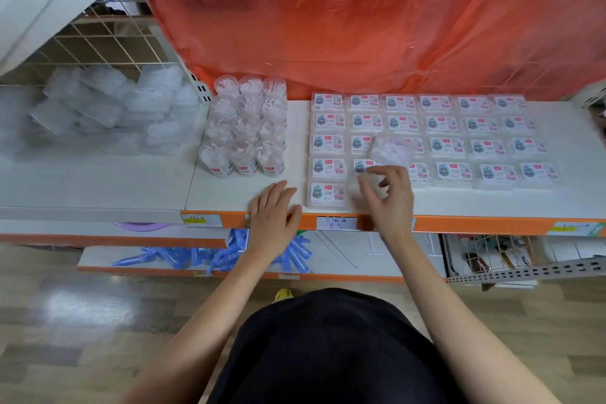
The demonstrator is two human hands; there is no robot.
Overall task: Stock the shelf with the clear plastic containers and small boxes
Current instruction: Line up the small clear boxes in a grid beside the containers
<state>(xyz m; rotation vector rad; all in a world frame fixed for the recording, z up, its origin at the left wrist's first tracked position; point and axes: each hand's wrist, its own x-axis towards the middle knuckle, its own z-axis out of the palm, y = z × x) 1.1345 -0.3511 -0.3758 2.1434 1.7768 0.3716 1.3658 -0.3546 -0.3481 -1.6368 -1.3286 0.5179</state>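
1 clear box [367, 179] pinched in my right grip [390, 197], likely meant for the front-row gap; left grip [275, 210] released, bracing shelf [229, 197].

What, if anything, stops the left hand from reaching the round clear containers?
Probably nothing, so yes: the left hand lies flat on the shelf, with bare shelf between it and the round clear containers. The right hand, pinching a small box, is off to the side.
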